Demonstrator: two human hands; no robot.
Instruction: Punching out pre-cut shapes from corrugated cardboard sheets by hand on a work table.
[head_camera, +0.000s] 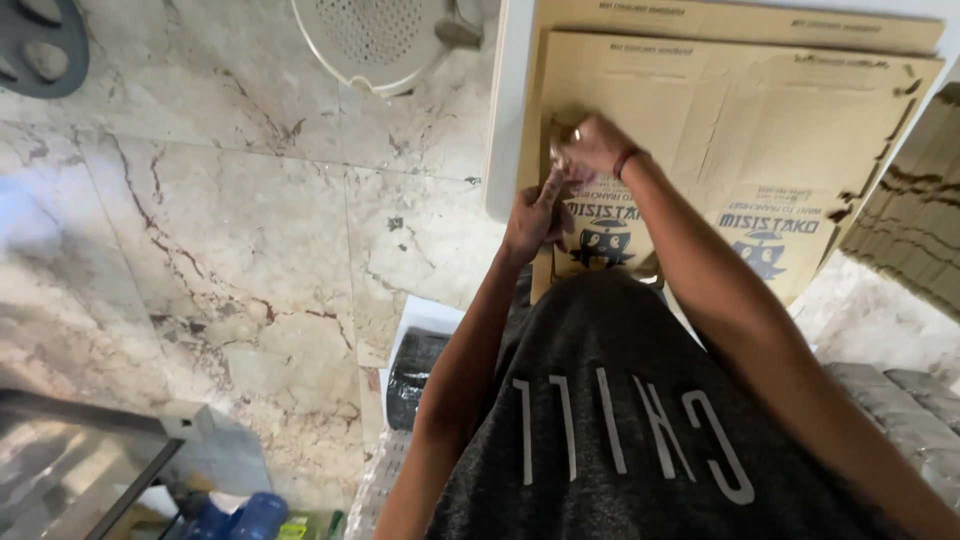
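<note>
Fingers of the right hand (592, 143) were curled together and pressed on the near-left corner of a flat brown cardboard blank (740, 120), apparently pinching its edge, though motion blur left it unclear how much card they held. Fingers of the left hand (532, 215) were bunched, the thumb and forefinger reaching up to meet the right hand at the same corner; whether they clamped the card or only touched it could not be told. A red band showed on the right wrist (628, 158).

The cardboard blank lay uppermost on a stack of at least 2 like sheets, resting on a white table (503, 120) whose left edge ran just beside both hands. Blue printed figures marked the near flaps (605, 240). A second pile of cardboard (915, 215) stood on edge at the right, apart from the stack.

Below the table lay a marble floor (230, 230), with a white perforated stool or fan base (375, 40) near the table's far corner and a dark wrapped bundle (415, 375) near the person's left side.

Judged risks: with both hands working 1 corner so close to the table edge, the top sheet could have slid leftward and tipped off onto the floor. A pinch taking 2 sheets instead of 1 would have dragged the lower blank along. Creasing away from the scored line could have torn or buckled the flap, and the cut card edge could have nicked a fingertip.
</note>
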